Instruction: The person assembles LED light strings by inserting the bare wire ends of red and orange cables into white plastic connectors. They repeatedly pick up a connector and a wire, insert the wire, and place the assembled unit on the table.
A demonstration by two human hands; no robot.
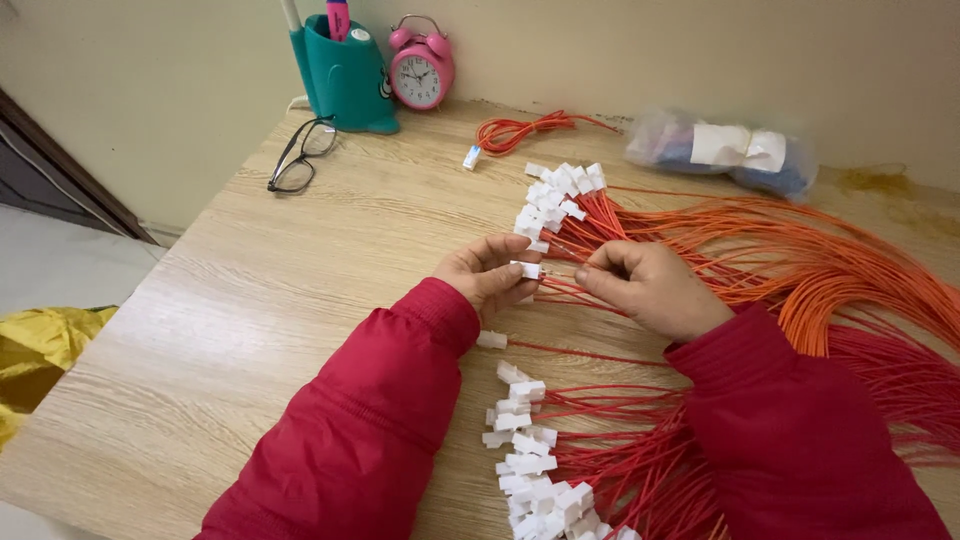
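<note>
**Pinched: one white connector held between both hands at mid-frame**

Pinched in the grip of the left hand (487, 275) is a small white connector (527, 269), held between thumb and fingertips at the centre of the frame. At far left, a yellow bag (40, 350) is seen on the floor beside the wooden counter (230, 330). Black glasses (300, 155), a teal pen holder (345, 75) and a pink alarm clock (421, 65) are ranged along the upper left. Just right of the connector, the right hand (650, 285) is closed on thin red wires (560, 285) running into it. White connectors are heaped above the hands (555, 200) and below them (535, 470). Orange wires (830, 270) are fanned across the right side, and a clear plastic bag (725, 150) is laid at upper right.
</note>
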